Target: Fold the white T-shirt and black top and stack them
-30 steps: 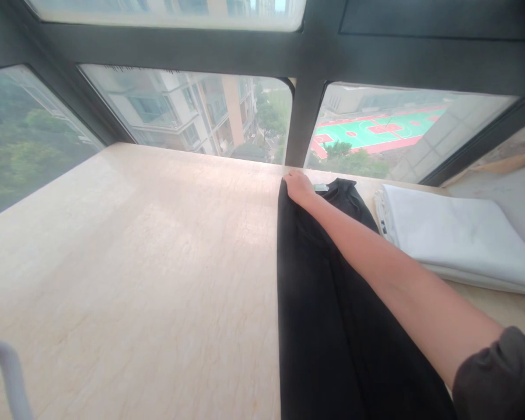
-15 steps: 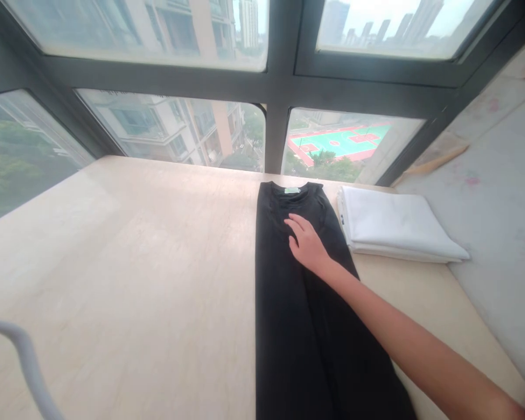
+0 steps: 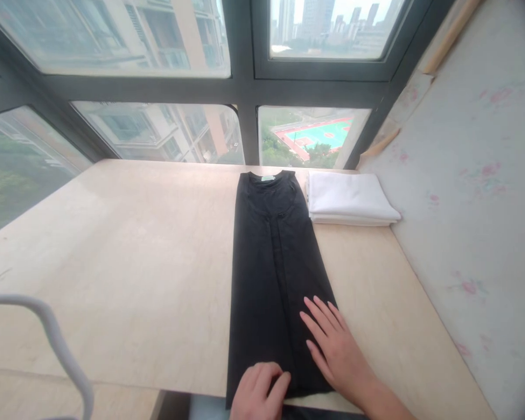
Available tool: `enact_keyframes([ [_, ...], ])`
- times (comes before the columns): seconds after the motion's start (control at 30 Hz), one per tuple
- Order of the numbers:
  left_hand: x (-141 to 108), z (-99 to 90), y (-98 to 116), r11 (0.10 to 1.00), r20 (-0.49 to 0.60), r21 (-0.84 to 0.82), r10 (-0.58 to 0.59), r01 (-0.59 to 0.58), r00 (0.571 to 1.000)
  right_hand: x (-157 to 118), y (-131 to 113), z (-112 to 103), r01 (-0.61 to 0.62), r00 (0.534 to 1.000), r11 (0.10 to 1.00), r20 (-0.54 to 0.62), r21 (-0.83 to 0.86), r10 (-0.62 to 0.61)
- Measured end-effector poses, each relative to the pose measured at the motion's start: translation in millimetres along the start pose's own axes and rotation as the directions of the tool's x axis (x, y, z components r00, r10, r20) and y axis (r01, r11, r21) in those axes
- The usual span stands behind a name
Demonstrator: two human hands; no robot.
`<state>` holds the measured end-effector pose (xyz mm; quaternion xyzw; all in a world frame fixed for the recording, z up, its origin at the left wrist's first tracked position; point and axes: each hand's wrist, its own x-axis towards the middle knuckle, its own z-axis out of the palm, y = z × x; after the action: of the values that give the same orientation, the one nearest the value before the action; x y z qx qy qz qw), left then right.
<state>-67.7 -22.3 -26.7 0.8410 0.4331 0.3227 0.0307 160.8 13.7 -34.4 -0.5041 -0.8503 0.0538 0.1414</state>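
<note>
A long black garment [image 3: 258, 262] lies folded into a lengthwise strip, its round neckline and pale label at the window end. Its near end reaches the front edge, where black cloth also shows below the edge. My right hand [image 3: 332, 344] rests on the garment's lower right side, palm down, fingers stretched and slightly apart. At the garment's near end, my left hand [image 3: 260, 391] has curled fingers, with thumb and index finger together on the black cloth. Part of the left hand is cut off by the bottom of the view.
Folded white cloth [image 3: 352, 198] lies right of the neckline, beside the flowered wall [image 3: 455, 192]. A grey curved tube [image 3: 56, 332] stands at the front left of the pale ledge [image 3: 149, 251]. Dark window frames [image 3: 245, 87] border the back.
My right hand has moved from near the neckline down to the garment's lower right. My left hand has come into view at the near end. The camera view has shifted, showing the front edge.
</note>
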Motion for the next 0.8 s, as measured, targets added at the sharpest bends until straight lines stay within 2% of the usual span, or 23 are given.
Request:
enact_keyframes([
  [0.13, 0.4, -19.6, 4.9, 0.999, 0.108, 0.018, 0.034, -0.036, 0.994, 4.4, -1.0, -2.4, -0.004, 1.000, 1.000, -0.019, 0.009, 0.005],
  [0.27, -7.2, -19.3, 11.0, 0.999, 0.159, 0.031, -0.033, 0.028, 0.987, 4.7, 0.6, -3.7, -0.001, 0.999, 1.000, -0.039, 0.020, 0.001],
  [0.43, -11.6, -13.5, 12.6, 0.992, 0.131, 0.069, -0.110, 0.102, 0.985, -1.6, -9.0, -7.2, -0.040, 0.998, 0.998, -0.052, 0.047, 0.042],
  [0.6, -19.1, -25.4, 4.4, 0.976, 0.082, 0.162, -0.163, 0.148, 0.983, -13.1, -27.3, -6.6, -0.042, 0.996, 0.994, -0.075, 0.096, 0.049],
  [0.8, -29.2, -37.9, -5.7, 0.951, 0.038, 0.233, -0.218, 0.204, 0.975, -16.6, -33.3, -3.5, -0.037, 0.991, 0.991, -0.124, 0.129, 0.053],
])
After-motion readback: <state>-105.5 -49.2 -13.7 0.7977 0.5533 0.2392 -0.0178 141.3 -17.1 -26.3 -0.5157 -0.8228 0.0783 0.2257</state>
